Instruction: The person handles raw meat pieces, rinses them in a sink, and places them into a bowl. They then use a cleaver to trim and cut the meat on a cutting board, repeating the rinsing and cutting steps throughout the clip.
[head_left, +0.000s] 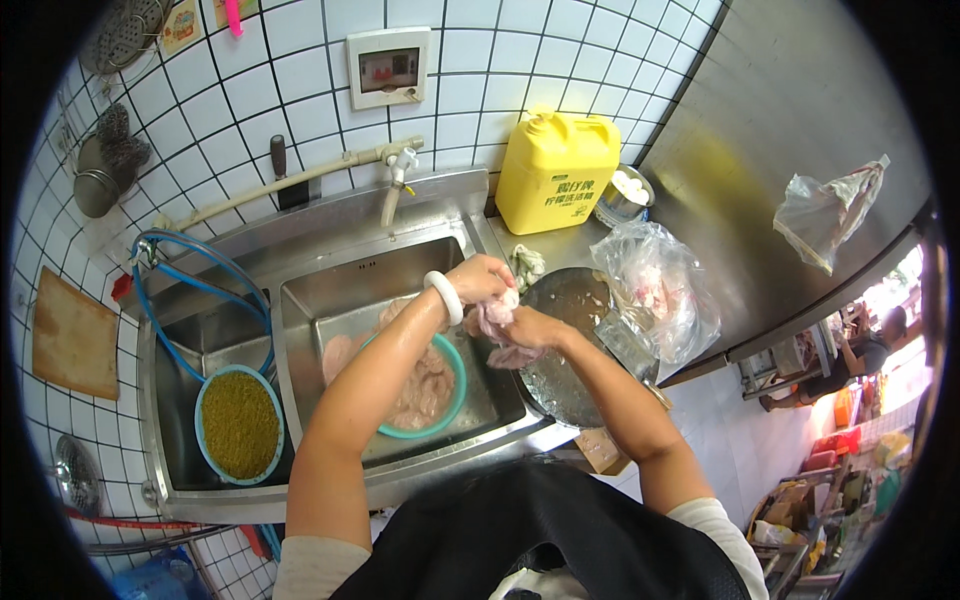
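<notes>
Both hands are over the right part of a stainless steel sink, gripping one limp, pale pink piece of raw meat. My left hand, with a white bangle at the wrist, pinches its upper end. My right hand holds it lower down, and a flap hangs below the fingers. Beneath my left forearm, a teal basin holds similar pale meat, partly hidden by the arm. More of this meat lies in the sink left of the basin.
At right, a cleaver and plastic bag of meat rest on a round chopping board. Behind are a rag, yellow jug and tap. The left sink holds a greenish-grain bowl and blue hose. A person is far right.
</notes>
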